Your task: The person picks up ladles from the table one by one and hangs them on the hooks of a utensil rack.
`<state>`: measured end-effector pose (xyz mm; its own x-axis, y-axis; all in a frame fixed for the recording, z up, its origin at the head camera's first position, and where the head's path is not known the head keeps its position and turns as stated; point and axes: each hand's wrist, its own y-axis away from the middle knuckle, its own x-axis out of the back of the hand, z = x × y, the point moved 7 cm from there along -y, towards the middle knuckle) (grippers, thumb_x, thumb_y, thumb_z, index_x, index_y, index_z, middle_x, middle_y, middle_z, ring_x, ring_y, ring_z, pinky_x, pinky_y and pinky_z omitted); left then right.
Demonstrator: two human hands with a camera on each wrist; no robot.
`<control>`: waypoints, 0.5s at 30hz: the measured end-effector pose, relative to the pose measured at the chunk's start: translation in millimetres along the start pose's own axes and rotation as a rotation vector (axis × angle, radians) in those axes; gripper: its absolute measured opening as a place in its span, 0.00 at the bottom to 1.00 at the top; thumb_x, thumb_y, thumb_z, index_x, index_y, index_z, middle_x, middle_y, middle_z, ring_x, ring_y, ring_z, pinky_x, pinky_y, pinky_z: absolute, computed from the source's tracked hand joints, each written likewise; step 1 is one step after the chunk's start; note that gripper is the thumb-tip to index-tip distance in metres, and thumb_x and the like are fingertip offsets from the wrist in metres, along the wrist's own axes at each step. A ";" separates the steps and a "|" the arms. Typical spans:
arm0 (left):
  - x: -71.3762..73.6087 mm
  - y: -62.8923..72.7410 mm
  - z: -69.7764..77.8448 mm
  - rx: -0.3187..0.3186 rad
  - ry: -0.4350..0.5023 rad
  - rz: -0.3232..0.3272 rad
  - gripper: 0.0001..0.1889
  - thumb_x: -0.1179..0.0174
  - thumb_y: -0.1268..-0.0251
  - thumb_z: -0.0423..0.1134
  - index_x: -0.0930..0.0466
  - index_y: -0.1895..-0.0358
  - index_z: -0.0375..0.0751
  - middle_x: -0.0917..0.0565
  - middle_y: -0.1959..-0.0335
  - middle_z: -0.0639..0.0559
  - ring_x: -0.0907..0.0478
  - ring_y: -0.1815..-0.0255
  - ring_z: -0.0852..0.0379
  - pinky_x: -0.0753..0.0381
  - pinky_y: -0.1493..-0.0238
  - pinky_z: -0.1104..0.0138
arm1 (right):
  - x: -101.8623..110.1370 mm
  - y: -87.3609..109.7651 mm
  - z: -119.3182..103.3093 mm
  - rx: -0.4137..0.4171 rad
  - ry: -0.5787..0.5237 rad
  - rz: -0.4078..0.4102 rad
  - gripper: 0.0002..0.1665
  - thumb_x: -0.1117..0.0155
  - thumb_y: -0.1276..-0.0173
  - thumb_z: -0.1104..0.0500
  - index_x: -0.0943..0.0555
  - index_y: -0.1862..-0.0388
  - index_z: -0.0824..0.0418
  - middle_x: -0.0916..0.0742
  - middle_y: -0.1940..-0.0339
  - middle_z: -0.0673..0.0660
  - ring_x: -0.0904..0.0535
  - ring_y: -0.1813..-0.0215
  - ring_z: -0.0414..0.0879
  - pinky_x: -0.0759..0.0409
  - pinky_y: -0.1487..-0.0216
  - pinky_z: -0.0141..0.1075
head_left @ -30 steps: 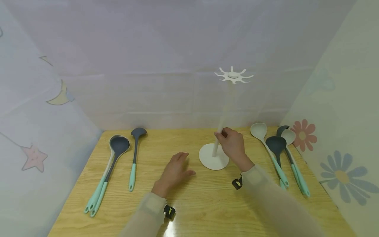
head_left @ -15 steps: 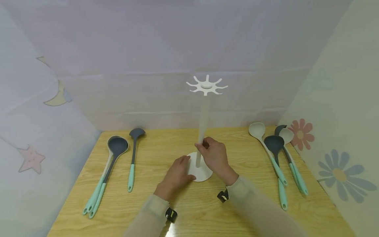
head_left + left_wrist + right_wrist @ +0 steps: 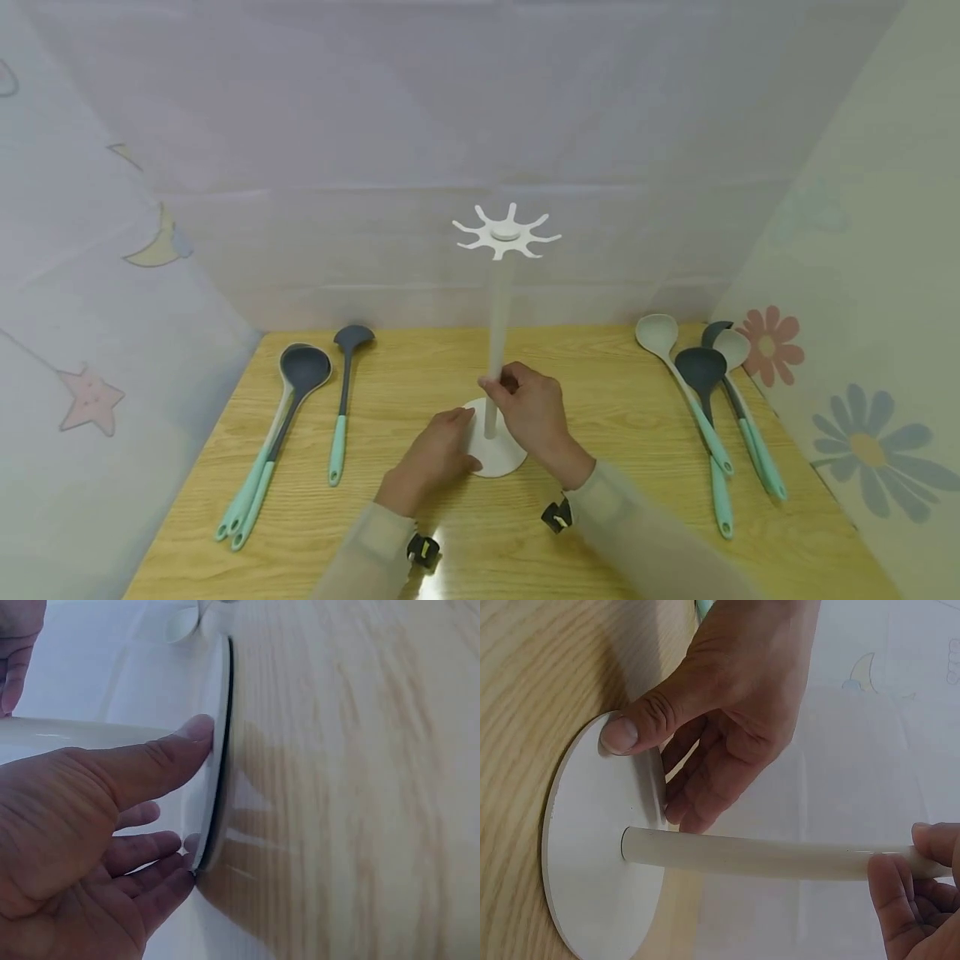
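A white utensil stand (image 3: 498, 321) rises upright from the wooden table, with a star-shaped ring of hooks (image 3: 506, 234) at its top and a round flat base (image 3: 501, 460). Low on the pole (image 3: 780, 856), my right hand (image 3: 534, 410) grips it between thumb and curled fingers. My left hand (image 3: 431, 458) holds the left side of the base by its rim. In the right wrist view its thumb (image 3: 621, 735) lies on the disc near the edge, while the other fingers are at the rim farther round. No utensil hangs from the hooks.
On the left of the table (image 3: 397, 367) lie grey and white ladles (image 3: 306, 371) with mint handles, plus a separate grey ladle (image 3: 352, 337). Several more grey and white utensils (image 3: 701, 371) lie crossed on the right. Patterned cloth walls stand at the back and sides.
My right hand has brought the stand leftward and nearer to me. The left hand, apart from it a second ago, now holds the base rim.
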<state>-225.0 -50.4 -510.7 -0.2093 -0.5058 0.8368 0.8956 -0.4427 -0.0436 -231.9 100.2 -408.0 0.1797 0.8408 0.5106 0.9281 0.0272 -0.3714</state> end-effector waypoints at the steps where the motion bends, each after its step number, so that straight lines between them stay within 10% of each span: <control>1: 0.8 1.3 -0.4 0.005 0.002 -0.007 0.43 0.18 0.47 0.37 0.28 0.27 0.31 0.20 0.32 0.36 0.25 0.30 0.34 0.23 0.29 0.46 | -0.8 1.1 -0.9 0.001 0.001 0.000 0.14 0.24 0.30 0.50 0.11 0.62 0.61 0.09 0.72 0.51 0.12 0.70 0.42 0.12 0.69 0.37; 15: 2.9 11.0 -5.6 0.056 0.013 -0.074 0.44 0.19 0.43 0.38 0.31 0.24 0.31 0.24 0.27 0.35 0.29 0.25 0.37 0.25 0.25 0.47 | -3.5 9.5 -5.8 0.022 -0.030 0.028 0.15 0.21 0.33 0.50 0.11 0.63 0.61 0.09 0.72 0.53 0.12 0.69 0.43 0.13 0.69 0.36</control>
<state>-218.0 -60.8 -511.8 -0.2811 -0.4830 0.8293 0.8979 -0.4375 0.0495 -221.8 94.4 -408.8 0.1951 0.8572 0.4767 0.9153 0.0155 -0.4025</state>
